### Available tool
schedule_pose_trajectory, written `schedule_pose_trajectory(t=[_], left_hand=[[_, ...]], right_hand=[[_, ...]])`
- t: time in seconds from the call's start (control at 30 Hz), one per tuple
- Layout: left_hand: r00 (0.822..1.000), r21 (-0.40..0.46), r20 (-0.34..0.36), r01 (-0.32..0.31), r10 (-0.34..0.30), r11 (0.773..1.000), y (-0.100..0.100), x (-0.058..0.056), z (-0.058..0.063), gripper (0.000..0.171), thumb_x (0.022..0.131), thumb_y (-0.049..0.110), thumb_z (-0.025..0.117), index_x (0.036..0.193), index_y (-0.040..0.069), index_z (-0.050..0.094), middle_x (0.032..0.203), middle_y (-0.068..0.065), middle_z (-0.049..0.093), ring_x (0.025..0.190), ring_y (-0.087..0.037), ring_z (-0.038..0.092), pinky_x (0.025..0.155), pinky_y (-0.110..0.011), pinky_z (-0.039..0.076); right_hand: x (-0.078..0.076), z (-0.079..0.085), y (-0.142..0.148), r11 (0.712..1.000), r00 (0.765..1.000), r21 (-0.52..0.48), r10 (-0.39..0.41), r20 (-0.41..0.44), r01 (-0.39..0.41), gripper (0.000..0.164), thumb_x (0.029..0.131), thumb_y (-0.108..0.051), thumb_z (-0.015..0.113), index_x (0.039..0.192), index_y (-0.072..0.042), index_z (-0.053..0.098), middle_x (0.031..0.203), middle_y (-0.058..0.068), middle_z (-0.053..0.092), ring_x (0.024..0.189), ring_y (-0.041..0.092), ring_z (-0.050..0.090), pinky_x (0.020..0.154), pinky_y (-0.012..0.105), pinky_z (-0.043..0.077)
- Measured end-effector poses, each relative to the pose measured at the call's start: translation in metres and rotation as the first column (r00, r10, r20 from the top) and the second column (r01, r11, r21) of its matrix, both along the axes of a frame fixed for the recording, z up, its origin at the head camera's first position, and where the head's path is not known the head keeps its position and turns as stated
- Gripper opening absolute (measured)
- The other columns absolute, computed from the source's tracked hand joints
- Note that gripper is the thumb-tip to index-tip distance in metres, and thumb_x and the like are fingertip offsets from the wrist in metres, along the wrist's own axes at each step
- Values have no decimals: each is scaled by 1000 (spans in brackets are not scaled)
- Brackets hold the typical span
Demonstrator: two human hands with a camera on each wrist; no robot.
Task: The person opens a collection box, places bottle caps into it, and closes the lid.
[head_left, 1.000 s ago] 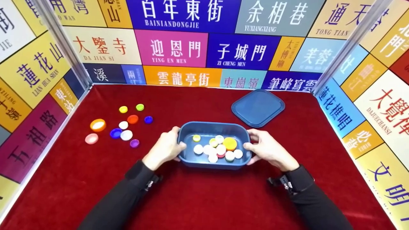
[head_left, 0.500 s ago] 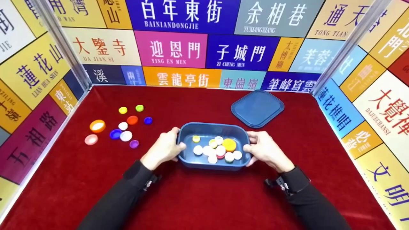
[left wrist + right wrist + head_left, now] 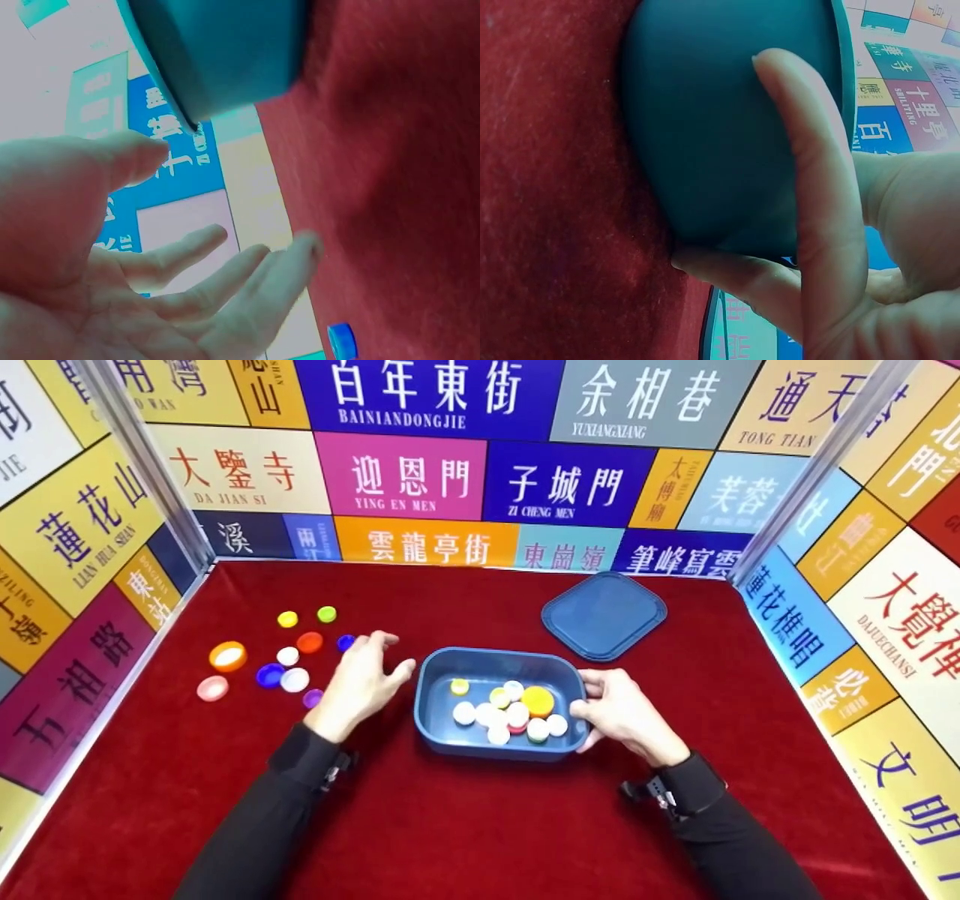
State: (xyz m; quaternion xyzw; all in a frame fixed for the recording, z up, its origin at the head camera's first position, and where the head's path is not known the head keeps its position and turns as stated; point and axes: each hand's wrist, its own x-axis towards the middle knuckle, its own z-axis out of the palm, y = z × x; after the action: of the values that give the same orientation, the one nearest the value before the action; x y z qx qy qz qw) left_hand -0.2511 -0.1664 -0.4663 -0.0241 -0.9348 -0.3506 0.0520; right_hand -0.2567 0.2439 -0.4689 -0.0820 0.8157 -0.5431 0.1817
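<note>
A blue rectangular plastic box (image 3: 442, 735) stands on the red cloth in the middle, holding several white, yellow and orange bottle caps (image 3: 538, 701). My right hand (image 3: 626, 712) grips the box's right end, thumb at the near side and fingers toward the far corner. In the right wrist view the thumb (image 3: 817, 180) lies along the box wall. My left hand (image 3: 360, 682) is just left of the box, apart from it, thumb and fingers spread with nothing between them. It partly covers a blue cap (image 3: 345, 643) and a purple cap (image 3: 312, 699).
Several loose caps lie at the left, among them an orange-rimmed one (image 3: 227, 656), a pink one (image 3: 213, 688) and a red one (image 3: 310, 642). The blue lid (image 3: 604, 613) rests flat behind the box to the right. Printed panels (image 3: 409, 472) enclose the cloth-covered table (image 3: 480, 825).
My left hand has let go of the box's left end and moved left toward the loose caps, fingers spreading. The right hand still grips the box, which has hardly moved.
</note>
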Motion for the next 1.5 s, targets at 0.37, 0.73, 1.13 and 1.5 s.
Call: schedule_pose_trajectory(t=[0.37,0.73,1.13,1.5], left_hand=[[997,-106,-29,-81,79,991,-15,-24,-16,58,107,20,79,156,-3,59,157,-35,55,149,-58,50,120,-73,59],[1000,-254,20,-2,8,967,-49,-52,-17,51,102,11,73,148,-7,64,148,-39,63,139,-63,57,115,-75,58],[986,-302,-142,44,-90,952,-86,-98,-76,31,89,-3,78,120,-4,82,117,-33,77,114,-59,73,102,-68,65],[965,-342,-215,72,-152,937,-117,-136,-128,26,84,4,79,110,4,85,110,-21,85,109,-50,76,96,-60,67]], right_hand=[[0,0,2,1000,1000,-12,5,5,-5,62,101,5,70,163,-1,62,140,27,80,105,40,88,66,52,74],[0,-2,-1,1000,1000,0,8,-15,-8,61,103,2,73,163,-2,63,141,26,80,108,38,88,66,49,74],[1,-3,0,1000,1000,-4,0,-11,0,62,102,4,72,164,-2,63,142,26,79,108,39,88,66,50,74],[2,-2,0,1000,1000,-7,3,-10,-3,63,102,5,69,164,-2,63,142,25,79,107,38,88,66,51,74]])
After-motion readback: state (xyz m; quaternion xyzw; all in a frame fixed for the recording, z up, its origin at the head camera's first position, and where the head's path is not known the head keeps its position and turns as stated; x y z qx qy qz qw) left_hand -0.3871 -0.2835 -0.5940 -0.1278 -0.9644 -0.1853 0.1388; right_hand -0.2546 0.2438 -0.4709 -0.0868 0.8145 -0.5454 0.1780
